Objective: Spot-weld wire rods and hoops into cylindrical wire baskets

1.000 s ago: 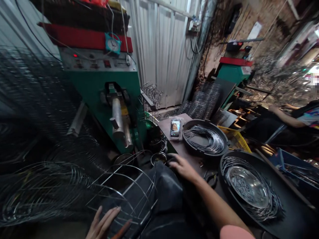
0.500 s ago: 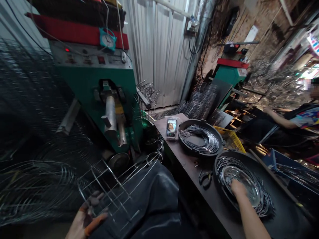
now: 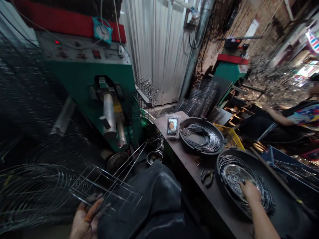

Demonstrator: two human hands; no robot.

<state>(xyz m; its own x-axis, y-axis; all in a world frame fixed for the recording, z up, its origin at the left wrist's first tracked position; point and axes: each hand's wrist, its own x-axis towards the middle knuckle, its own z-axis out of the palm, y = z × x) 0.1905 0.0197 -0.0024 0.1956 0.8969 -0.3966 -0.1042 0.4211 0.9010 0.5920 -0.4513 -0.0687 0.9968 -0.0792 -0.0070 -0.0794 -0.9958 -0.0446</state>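
My left hand (image 3: 87,217) grips a wire rack frame (image 3: 109,186) by its near edge at the bottom left, holding it above my dark-trousered lap. My right hand (image 3: 250,192) reaches into a round black tray (image 3: 281,186) on the bench at the right. Its fingers are curled down among small metal pieces in a shiny steel bowl (image 3: 233,172) ringed by wire loops. What the fingers pinch is hidden.
A green welding machine (image 3: 99,89) stands ahead. Stacks of wire frames (image 3: 30,186) pile at the left. On the bench (image 3: 189,162) lie a phone (image 3: 172,126), a second black tray of wire rings (image 3: 201,136) and pliers (image 3: 208,176). Another person (image 3: 294,116) sits at the far right.
My left hand has tilted the wire frame flatter and pulled it lower left. My right hand went from the bench edge into the near tray and now digs in the bowl.
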